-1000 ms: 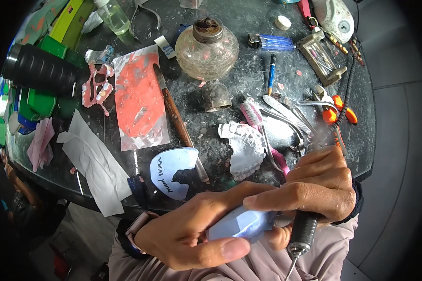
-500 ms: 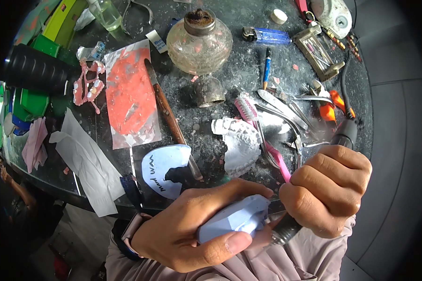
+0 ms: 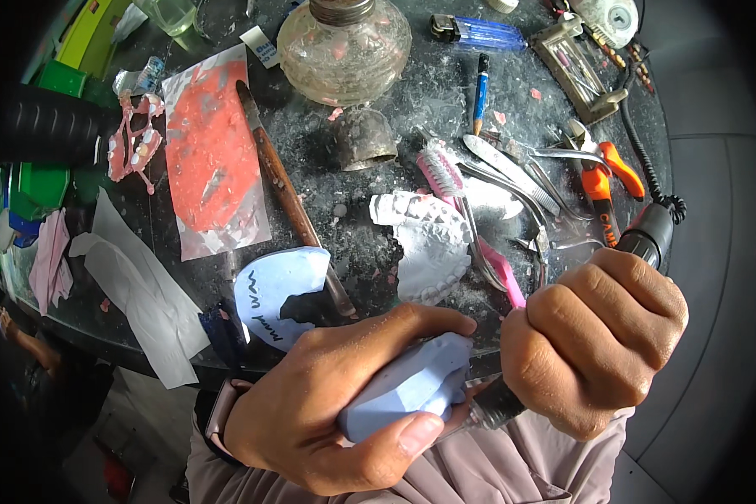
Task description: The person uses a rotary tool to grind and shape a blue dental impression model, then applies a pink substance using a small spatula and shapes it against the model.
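My left hand (image 3: 328, 395) is wrapped around a pale blue plaster dental cast (image 3: 407, 388), thumb on its near side and fingers over its far side. In my right fist (image 3: 592, 344) is a black rotary handpiece (image 3: 647, 235), its corded end sticking out above the knuckles. The handpiece's nose points left at the right side of the cast; its tip is hidden by the cast and my left thumb. Just beyond my hands lie a flat blue plaster piece (image 3: 260, 294) with dark handwriting and a white plaster cast (image 3: 424, 248).
Across the dark table are a wax knife (image 3: 290, 193), a red wax sheet (image 3: 210, 151), a glass spirit lamp (image 3: 344, 55), a blue lighter (image 3: 479, 34), a pink brush (image 3: 439, 168) and orange-handled pliers (image 3: 596, 181). A coiled cord (image 3: 638, 155) runs along the right edge.
The table's things sit slightly higher and further left in view. My right hand and handpiece have shifted a little right and down, while the cast in my left hand has moved slightly left.
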Motion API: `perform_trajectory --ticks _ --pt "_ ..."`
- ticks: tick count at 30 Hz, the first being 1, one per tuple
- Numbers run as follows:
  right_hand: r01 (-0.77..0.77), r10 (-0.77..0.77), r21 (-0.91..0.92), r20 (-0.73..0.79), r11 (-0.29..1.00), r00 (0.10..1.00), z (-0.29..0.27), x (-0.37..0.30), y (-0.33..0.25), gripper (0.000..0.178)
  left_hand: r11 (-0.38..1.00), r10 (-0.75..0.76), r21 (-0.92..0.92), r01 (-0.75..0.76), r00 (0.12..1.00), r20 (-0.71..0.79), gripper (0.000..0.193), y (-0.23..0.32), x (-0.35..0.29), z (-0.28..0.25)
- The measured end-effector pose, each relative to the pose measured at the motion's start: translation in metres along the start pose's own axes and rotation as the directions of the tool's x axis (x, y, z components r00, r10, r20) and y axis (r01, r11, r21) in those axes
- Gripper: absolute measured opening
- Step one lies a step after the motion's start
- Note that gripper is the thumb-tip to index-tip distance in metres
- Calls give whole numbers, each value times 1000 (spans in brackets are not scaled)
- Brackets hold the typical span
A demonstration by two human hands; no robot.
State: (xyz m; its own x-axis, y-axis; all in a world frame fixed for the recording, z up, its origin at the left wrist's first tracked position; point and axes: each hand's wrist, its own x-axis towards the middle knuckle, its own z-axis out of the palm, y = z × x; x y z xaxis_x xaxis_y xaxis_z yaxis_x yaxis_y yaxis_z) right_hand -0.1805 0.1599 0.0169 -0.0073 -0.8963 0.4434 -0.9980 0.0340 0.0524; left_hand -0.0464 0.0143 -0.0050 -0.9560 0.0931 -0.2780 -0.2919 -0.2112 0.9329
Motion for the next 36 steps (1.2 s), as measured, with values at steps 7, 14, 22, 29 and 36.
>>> perform_trajectory --ticks 7,14,22,29,36 --pt "-2 5 -38 76 999 997 -2 2 0 23 996 -73 -45 72 996 -40 69 -3 -2 1" --pt "-20 21 -72 19 997 1000 1 2 -3 25 998 -53 -27 52 998 -37 70 -5 -3 0" --pt "-5 11 -61 93 998 996 2 4 -3 27 997 -54 -59 52 998 -28 69 -8 -4 0" --pt "-14 20 -78 84 997 996 -1 2 -2 27 999 -24 -37 23 999 -32 68 -6 -1 1" --pt "-31 35 -40 98 999 995 -4 4 -3 26 999 52 -2 -52 999 14 65 -3 2 0"
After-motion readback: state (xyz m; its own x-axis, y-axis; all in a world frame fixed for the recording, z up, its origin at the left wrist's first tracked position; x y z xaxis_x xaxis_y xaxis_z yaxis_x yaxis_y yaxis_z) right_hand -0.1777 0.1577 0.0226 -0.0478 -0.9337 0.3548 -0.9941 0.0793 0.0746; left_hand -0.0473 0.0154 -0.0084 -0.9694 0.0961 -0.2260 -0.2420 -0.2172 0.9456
